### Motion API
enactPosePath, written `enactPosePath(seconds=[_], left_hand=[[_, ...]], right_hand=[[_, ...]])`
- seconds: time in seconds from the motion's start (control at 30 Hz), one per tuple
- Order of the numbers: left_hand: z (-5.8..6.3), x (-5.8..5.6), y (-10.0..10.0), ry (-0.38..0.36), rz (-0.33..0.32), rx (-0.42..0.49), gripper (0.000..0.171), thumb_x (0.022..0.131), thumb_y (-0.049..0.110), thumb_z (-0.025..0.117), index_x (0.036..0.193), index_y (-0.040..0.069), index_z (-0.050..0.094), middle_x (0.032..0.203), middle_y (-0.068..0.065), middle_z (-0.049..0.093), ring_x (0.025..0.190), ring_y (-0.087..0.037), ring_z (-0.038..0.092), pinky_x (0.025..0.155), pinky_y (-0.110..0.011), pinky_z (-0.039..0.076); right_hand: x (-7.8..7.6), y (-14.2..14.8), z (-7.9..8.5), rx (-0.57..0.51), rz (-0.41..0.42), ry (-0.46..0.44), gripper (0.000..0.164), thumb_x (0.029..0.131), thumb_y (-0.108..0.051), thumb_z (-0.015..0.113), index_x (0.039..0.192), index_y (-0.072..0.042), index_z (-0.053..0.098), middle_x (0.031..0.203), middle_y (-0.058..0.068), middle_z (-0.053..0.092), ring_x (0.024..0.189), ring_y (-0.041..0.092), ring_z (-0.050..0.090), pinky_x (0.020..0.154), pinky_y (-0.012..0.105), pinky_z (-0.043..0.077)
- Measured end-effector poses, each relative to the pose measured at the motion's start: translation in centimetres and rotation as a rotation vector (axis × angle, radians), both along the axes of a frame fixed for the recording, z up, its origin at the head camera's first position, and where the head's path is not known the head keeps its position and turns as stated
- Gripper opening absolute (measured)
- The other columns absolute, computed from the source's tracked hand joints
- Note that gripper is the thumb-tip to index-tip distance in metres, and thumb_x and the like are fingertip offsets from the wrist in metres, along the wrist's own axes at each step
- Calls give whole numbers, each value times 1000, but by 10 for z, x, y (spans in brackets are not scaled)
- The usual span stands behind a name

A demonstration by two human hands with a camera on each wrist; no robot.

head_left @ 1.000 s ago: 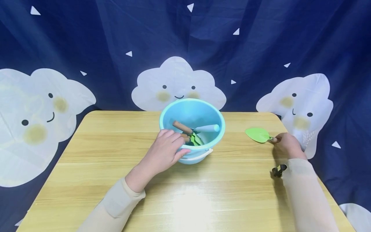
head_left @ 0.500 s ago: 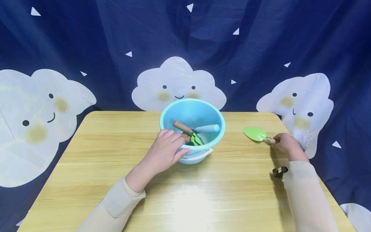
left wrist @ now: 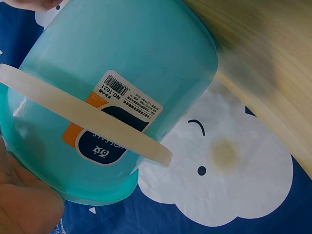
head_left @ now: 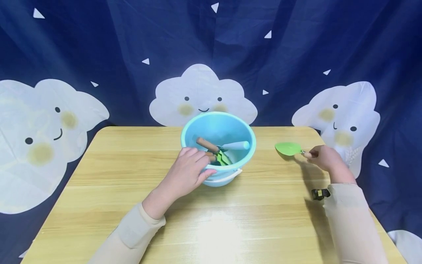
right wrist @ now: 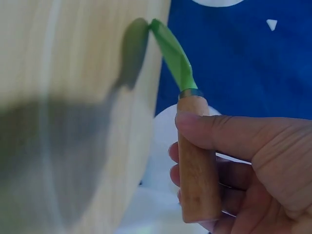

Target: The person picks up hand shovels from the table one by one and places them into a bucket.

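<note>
A light-blue bucket (head_left: pixel 215 126) stands upright at the table's middle back. My left hand (head_left: pixel 186 170) grips its near left rim, thumb outside and fingers over the edge. Inside lie tools: brown wooden handles (head_left: pixel 207 144), a pale-blue handle (head_left: pixel 236 146) and a green metal piece (head_left: pixel 225 158); their lower parts are partly hidden. On the right, my right hand (head_left: pixel 327 158) holds a small green garden trowel (head_left: pixel 288 149) by its wooden handle (right wrist: pixel 199 180), between thumb and fingers. The handle is raised off the table, and the blade's tip meets its shadow in the right wrist view.
The wooden table (head_left: pixel 158 146) has rounded back corners, with a blue cloud-print curtain (head_left: pixel 184 33) behind it. A white bail handle (left wrist: pixel 87 114) hangs across the bucket's front, over a printed label (left wrist: pixel 129 97). A small black device (head_left: pixel 319 194) sits at my right wrist.
My right hand has lifted the trowel's handle and tilted it, and the blade has shifted slightly left. The left hand and bucket have stayed in place.
</note>
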State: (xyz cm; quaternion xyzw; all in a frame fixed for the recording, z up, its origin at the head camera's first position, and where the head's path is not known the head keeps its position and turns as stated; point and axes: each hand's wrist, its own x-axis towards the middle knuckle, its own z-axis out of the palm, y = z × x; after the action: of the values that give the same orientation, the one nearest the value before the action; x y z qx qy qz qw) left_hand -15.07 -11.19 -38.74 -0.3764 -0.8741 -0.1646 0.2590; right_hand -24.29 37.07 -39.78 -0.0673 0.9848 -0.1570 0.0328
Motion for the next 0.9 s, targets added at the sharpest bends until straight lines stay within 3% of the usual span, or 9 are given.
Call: enactPosePath(seconds=[0.23, 0.37, 0.57, 0.9], left_hand=[[0, 0, -1, 4, 6, -6, 61, 106, 56, 23, 95, 11, 63, 105, 0, 68, 92, -21, 55, 91, -40, 37], [-1, 0, -1, 2, 5, -6, 61, 106, 56, 24, 94, 12, 63, 105, 0, 68, 93, -21, 55, 91, -40, 37], [-1, 1, -1, 6, 7, -10, 58, 106, 55, 26, 94, 12, 63, 105, 0, 67, 93, -21, 55, 91, -40, 38], [-1, 0, -1, -3, 8, -10, 60, 106, 56, 24, 94, 12, 63, 106, 0, 68, 93, -21, 54, 90, -40, 37]], right_hand=[[2, -11, 13, 4, 9, 1, 33, 92, -22, 71, 104, 8, 70, 100, 27, 70, 91, 47, 63, 82, 60, 47], [4, -19, 19, -1, 5, 30, 38, 96, -31, 69, 100, 7, 71, 93, 23, 71, 84, 42, 65, 78, 58, 48], [6, -35, 28, 6, 25, 109, 30, 94, -27, 71, 88, 2, 72, 79, 12, 70, 71, 32, 63, 71, 52, 47], [6, -51, 44, 25, 45, 78, 31, 97, -29, 68, 91, 1, 73, 82, 12, 70, 69, 28, 60, 68, 49, 47]])
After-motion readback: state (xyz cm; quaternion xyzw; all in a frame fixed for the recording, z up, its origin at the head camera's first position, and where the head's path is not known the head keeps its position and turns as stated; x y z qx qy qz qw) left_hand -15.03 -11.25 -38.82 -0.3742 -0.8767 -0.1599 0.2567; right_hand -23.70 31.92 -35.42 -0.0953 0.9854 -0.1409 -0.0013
